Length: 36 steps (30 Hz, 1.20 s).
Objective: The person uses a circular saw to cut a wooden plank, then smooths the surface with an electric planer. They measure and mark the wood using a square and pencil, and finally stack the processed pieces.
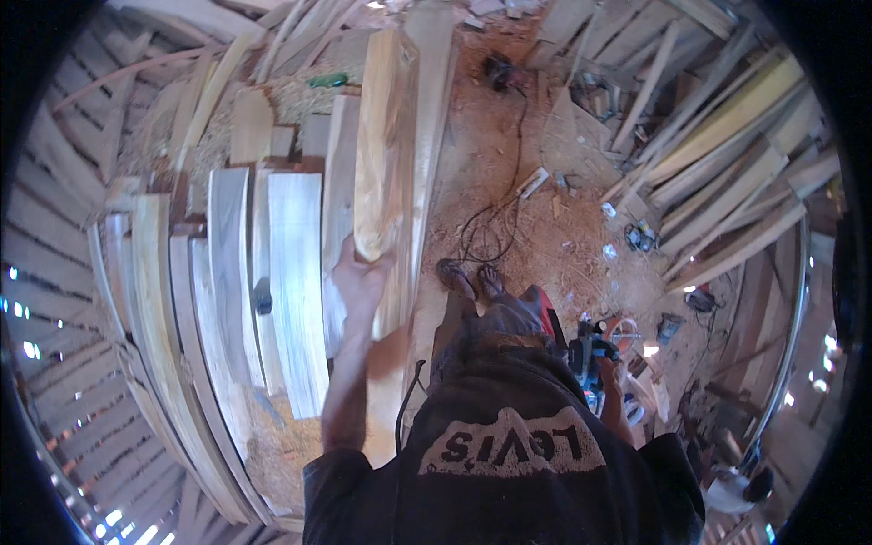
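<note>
My left hand (361, 275) is closed round the near end of a thick wooden beam (380, 136). The beam points away from me and lies on top of longer boards. On my right side, my right hand (609, 371) grips a teal and black handheld power tool (589, 349). The tool is held low beside my hip, apart from the beam. Its exact kind is hard to make out at this size, and my fingers on it are partly hidden.
Several planed boards (295, 272) lie side by side on the left. Another power tool (502, 71) rests on the dusty floor ahead, its black cord (486, 238) looped near my feet. Timber (727, 177) leans at the right. A green object (328, 81) sits among shavings.
</note>
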Each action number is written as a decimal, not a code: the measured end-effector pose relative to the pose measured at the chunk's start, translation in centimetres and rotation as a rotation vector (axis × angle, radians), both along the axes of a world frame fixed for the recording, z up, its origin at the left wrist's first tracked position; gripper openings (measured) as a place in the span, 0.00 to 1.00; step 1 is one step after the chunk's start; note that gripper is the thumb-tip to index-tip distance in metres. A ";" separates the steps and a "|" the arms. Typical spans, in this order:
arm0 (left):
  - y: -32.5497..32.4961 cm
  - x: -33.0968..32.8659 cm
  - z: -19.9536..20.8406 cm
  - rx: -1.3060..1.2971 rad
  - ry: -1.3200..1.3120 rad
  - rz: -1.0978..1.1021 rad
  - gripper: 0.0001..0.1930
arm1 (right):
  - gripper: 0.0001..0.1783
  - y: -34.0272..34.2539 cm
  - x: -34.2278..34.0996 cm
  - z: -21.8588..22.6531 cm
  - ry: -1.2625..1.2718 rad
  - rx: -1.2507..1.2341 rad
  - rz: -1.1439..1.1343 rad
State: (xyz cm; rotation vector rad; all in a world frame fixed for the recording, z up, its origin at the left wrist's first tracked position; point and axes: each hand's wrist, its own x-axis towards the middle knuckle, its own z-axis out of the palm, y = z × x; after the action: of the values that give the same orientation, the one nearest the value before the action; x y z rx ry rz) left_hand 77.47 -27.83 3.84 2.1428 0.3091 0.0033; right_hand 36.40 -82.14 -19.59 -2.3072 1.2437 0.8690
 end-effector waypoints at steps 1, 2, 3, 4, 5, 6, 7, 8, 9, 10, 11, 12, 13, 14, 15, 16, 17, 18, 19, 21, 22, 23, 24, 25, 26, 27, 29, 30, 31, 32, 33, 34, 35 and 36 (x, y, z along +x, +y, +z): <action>-2.4 2.5 -2.7 0.130 -0.094 -0.077 0.33 | 0.21 1.9 -1.6 -0.3 -0.020 0.006 -0.089; -2.8 3.0 -4.3 0.273 -0.180 -0.070 0.35 | 0.21 2.5 -0.2 -0.6 -0.035 0.034 -0.103; -4.4 4.0 -3.7 0.378 0.068 -0.053 0.42 | 0.21 3.5 -0.1 -1.0 -0.053 0.056 -0.154; -4.5 5.0 -4.3 0.408 -0.032 -0.092 0.43 | 0.21 4.7 0.2 -1.5 -0.077 0.081 -0.207; -5.0 6.3 -5.6 0.415 -0.134 -0.131 0.45 | 0.20 5.2 0.3 -1.7 -0.107 0.087 -0.261; -5.4 7.0 -6.3 0.424 -0.222 -0.162 0.47 | 0.20 5.4 0.5 -2.1 -0.139 0.097 -0.307; -5.9 8.4 -7.1 0.396 -0.238 -0.195 0.47 | 0.20 5.2 0.8 -2.5 -0.175 0.096 -0.349; -6.5 10.5 -7.5 0.372 -0.253 -0.218 0.47 | 0.20 4.5 1.5 -3.0 -0.216 0.100 -0.382; -6.6 12.5 -7.1 0.366 -0.271 -0.228 0.47 | 0.20 3.9 3.2 -3.6 -0.237 0.116 -0.378; -7.2 14.8 -6.2 0.388 -0.257 -0.238 0.46 | 0.20 3.4 5.1 -4.0 -0.235 0.123 -0.365; -7.9 17.2 -4.2 0.441 -0.241 -0.247 0.45 | 0.21 4.0 9.0 -3.2 -0.152 0.198 -0.310; -8.7 19.3 -2.3 0.428 -0.125 -0.227 0.44 | 0.22 5.1 13.9 -0.9 -0.071 0.271 -0.244; -10.0 21.5 -0.9 0.389 0.002 -0.217 0.44 | 0.21 5.1 16.0 -0.1 -0.078 0.224 -0.230; -11.1 23.9 0.8 0.359 0.067 -0.244 0.44 | 0.21 4.2 17.8 -0.3 -0.086 0.182 -0.205; -11.8 26.1 0.8 0.321 0.136 -0.271 0.43 | 0.23 2.6 18.2 -2.9 -0.020 0.159 -0.180; -11.0 28.2 -1.2 0.294 0.062 -0.269 0.43 | 0.25 0.9 18.7 -6.7 0.043 0.151 -0.130; -10.0 30.7 -3.8 0.278 -0.019 -0.271 0.43 | 0.26 0.0 20.4 -9.3 0.057 0.125 -0.076; -10.0 32.1 -5.5 0.258 -0.081 -0.283 0.43 | 0.27 -0.2 22.5 -11.6 0.070 0.103 -0.020; -9.8 33.2 -6.9 0.240 -0.139 -0.298 0.43 | 0.29 -0.3 24.6 -13.9 0.085 0.083 0.042; -11.1 34.6 -7.1 0.178 -0.222 -0.369 0.43 | 0.34 0.2 29.5 -19.1 0.047 0.067 0.038; -11.5 34.5 -7.5 0.159 -0.177 -0.317 0.44 | 0.37 1.4 32.8 -20.3 -0.027 0.070 0.068; -11.5 34.0 -6.8 0.161 -0.142 -0.242 0.44 | 0.41 2.7 38.0 -21.0 -0.113 0.090 0.116; -11.6 34.1 -6.5 0.232 -0.144 -0.222 0.44 | 0.47 2.7 41.1 -23.3 -0.025 0.099 0.139; -11.6 34.0 -6.2 0.309 -0.148 -0.201 0.44 | 0.47 3.0 45.3 -25.4 0.050 0.158 0.199; -12.1 33.4 -4.5 0.333 -0.081 -0.129 0.43 | 0.45 5.6 50.7 -25.6 0.086 0.227 0.233; -12.7 33.3 -4.1 0.301 -0.019 -0.069 0.43 | 0.40 5.9 53.3 -27.9 0.022 0.239 0.231; -12.8 33.8 -4.9 0.387 -0.060 -0.058 0.43 | 0.35 6.8 58.5 -30.4 -0.072 0.287 0.223; -12.5 34.5 -6.5 0.386 -0.083 -0.075 0.43 | 0.33 5.7 60.2 -32.0 -0.086 0.250 0.163; -12.3 34.9 -6.6 0.446 -0.064 -0.080 0.43 | 0.31 5.8 62.4 -33.8 -0.109 0.246 0.108; -12.1 35.1 -6.6 0.500 -0.041 -0.091 0.43 | 0.29 6.1 63.9 -36.6 -0.152 0.251 0.042; -12.2 35.1 -6.4 0.535 -0.046 -0.072 0.43 | 0.27 6.5 64.9 -39.2 -0.193 0.257 -0.026; -11.9 34.4 -5.5 0.591 -0.054 -0.038 0.43 | 0.26 8.1 66.6 -40.8 -0.210 0.319 -0.102; -11.7 34.1 -5.3 0.616 -0.059 -0.017 0.43 | 0.26 8.3 67.8 -42.1 -0.229 0.364 -0.181; -11.6 34.3 -5.7 0.624 -0.049 -0.020 0.43 | 0.26 7.2 67.8 -43.5 -0.292 0.418 -0.318</action>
State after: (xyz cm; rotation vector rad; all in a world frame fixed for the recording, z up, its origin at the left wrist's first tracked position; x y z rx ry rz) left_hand 111.77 -39.39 -1.87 2.7585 0.2815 0.1591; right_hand 104.22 -74.89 -63.07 -1.7715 1.1320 0.5873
